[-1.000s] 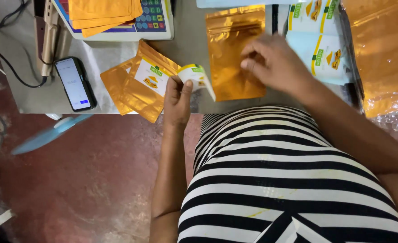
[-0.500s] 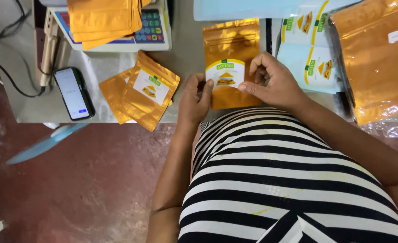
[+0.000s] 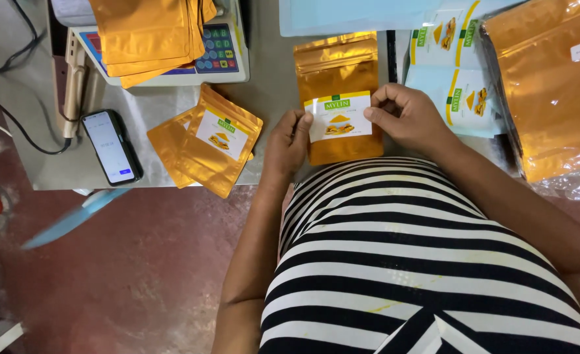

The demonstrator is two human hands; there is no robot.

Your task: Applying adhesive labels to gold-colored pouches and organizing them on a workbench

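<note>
Two hands on one gold pouch (image 3: 338, 72), flat on the desk (image 3: 270, 98) at our belly: long axis runs away from us, seal end far. Left hand (image 3: 289, 141) and right hand (image 3: 405, 117) pinch its white label (image 3: 338, 118) by the side edges.

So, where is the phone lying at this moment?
In the head view the black phone lies screen up on the left side of the grey table, near its front edge, below the weighing scale and left of the labelled gold pouches.
</note>
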